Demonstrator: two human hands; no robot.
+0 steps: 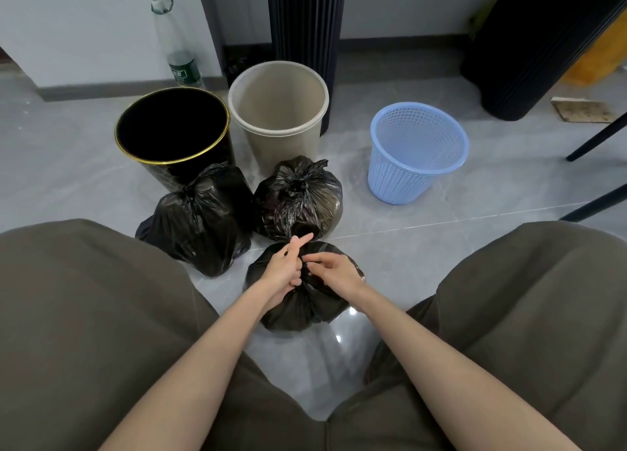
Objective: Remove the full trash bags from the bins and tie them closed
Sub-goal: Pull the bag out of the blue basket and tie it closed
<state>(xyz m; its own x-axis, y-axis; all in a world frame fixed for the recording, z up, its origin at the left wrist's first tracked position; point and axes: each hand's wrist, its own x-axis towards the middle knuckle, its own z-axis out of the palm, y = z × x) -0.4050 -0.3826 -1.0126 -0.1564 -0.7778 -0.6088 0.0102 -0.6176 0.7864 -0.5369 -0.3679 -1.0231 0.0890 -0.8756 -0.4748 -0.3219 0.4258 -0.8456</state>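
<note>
Your left hand (283,271) clenches the gathered neck of the nearest bag (298,311), index finger sticking out. Your right hand (336,271) pinches plastic at the same neck. That bag sits on the floor well in front of the beige bin (278,147). 2 knotted bags lie closer to that bin: the centre bag (300,201) just before it and the left bag (200,223) front-left. The black bin (163,174) stands just left of it. The blue basket (407,182) is to its right, apart.

Only one view here: a wide-angle camera on the person's head, facing forward and steeply down over the trouser legs (84,315) to the floor (441,247). It sits close, so the left hand (281,274) and right hand (336,272) meet on a trash bag (305,311) at centre frame. The black bin (173,128), beige bin (278,101) and blue basket (419,152) stand farther off, across the upper middle.
</note>
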